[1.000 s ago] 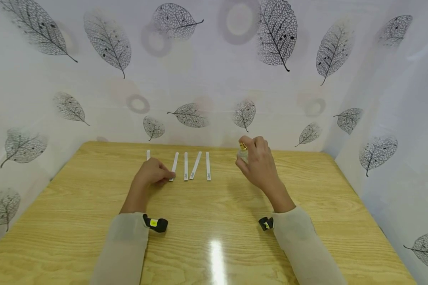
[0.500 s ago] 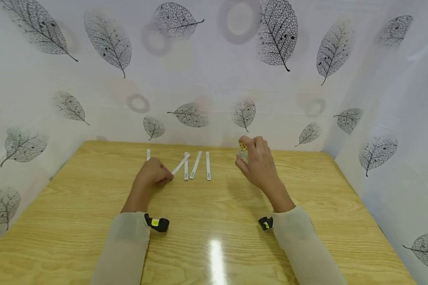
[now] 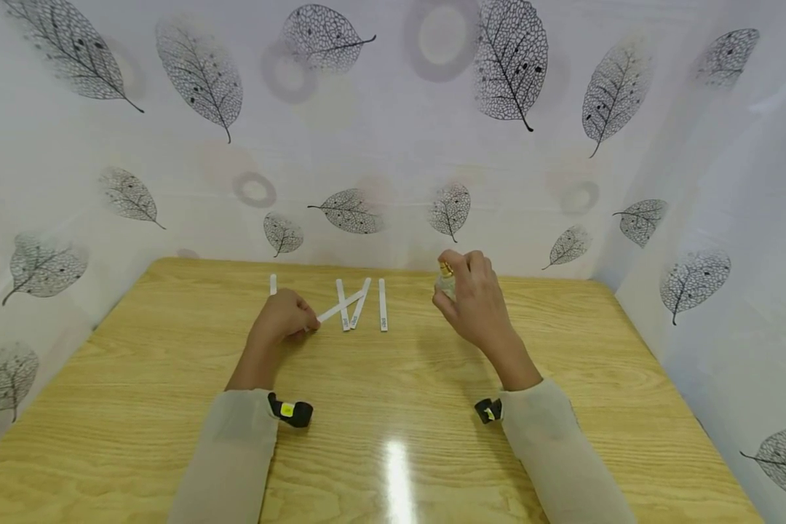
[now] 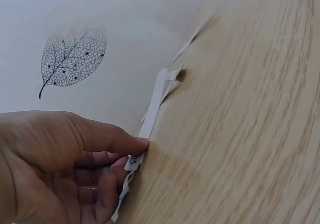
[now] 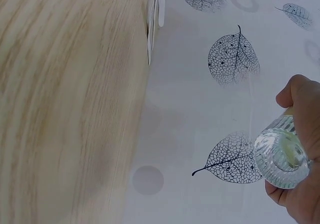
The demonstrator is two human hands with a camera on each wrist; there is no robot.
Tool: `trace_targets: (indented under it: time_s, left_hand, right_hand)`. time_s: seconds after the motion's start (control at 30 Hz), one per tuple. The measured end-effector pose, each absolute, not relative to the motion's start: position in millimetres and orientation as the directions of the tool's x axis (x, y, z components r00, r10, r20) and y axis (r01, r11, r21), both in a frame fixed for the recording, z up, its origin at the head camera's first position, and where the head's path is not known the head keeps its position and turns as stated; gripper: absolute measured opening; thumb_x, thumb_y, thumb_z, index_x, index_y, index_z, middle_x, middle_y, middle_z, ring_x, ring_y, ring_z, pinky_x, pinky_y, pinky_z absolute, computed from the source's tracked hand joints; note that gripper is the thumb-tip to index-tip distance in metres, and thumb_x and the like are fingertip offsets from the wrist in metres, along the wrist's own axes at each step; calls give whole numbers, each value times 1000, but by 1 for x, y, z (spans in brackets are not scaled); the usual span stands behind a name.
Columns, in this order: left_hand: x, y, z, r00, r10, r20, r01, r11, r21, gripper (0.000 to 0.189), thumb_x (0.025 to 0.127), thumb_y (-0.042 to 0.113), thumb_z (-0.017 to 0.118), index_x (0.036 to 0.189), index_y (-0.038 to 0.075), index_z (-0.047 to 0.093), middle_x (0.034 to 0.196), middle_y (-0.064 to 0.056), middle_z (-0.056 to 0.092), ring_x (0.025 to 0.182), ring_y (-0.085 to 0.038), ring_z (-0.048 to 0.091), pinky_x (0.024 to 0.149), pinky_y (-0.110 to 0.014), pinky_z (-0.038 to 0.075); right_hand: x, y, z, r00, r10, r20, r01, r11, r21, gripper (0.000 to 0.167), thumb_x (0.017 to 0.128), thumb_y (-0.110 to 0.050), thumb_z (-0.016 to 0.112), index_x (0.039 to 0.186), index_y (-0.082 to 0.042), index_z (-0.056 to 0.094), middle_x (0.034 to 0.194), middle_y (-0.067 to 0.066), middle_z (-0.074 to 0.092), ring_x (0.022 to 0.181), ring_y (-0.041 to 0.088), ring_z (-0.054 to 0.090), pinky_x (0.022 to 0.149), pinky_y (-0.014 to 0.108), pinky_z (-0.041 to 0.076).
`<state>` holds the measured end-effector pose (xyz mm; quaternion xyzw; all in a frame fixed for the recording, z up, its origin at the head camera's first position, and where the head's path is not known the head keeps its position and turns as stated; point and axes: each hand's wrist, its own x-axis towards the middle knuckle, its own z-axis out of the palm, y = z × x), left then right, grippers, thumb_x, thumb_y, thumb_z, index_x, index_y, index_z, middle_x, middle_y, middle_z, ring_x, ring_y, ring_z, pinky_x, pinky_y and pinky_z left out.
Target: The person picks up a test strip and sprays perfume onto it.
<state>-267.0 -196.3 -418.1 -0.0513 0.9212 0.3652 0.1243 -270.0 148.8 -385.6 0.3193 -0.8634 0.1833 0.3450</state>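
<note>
My left hand (image 3: 282, 314) pinches the printed end of a white paper test strip (image 4: 156, 96) between thumb and fingers. In the head view that strip slants up to the right, and its far end crosses two other strips lying at the table's back. Off to the right, a small ribbed glass perfume bottle (image 5: 281, 154) with a gold spray top is gripped in my right hand (image 3: 477, 298). The index finger rests on the gold top, and the bottle's base shows in the right wrist view, held above the table. Another strip (image 3: 273, 284) lies partly behind my left hand.
A lone strip (image 3: 383, 306) lies to the right of the crossed ones. The wooden table (image 3: 393, 386) ends at the back against a white cloth (image 3: 393, 145) printed with dark leaves. Each wrist carries a black band (image 3: 291, 412).
The strip in my left hand has swung clockwise from near upright to a rightward slant across its neighbours, and the nearest one has tilted slightly. My right hand and the perfume bottle have stayed put.
</note>
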Motion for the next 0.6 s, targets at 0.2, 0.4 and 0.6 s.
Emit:
trace_targets:
  time_s: [0.2,0.4,0.6]
  left_hand:
    - [-267,-199,-419,-970,42,-240,-135,729,671,16,90,12,77,98,-1,73,85,-10,69,70,-19,60,62,-30,51]
    - [-269,-211,-423,-968,126,-219,-70,700,711,20,93,11,74,107,-3,71,89,-11,70,75,-20,63,67,-32,53]
    - [-270,-219,-419,-967,149,-205,-56,665,745,22,96,11,70,111,-4,71,95,-13,70,80,-22,64,72,-32,52]
  right_hand:
    - [-269,149,-384,-562,-421,712,-676,730,-102,47,91,-10,68,130,-12,42,96,18,44,71,28,38,61,40,33]
    - [-269,149,-385,-577,-420,701,-670,734,-111,47,92,-12,69,131,-12,42,95,18,44,71,28,38,62,40,33]
    - [-270,149,-385,-567,-420,709,-677,728,-109,46,92,-12,68,130,-12,43,94,17,44,70,28,37,62,39,32]
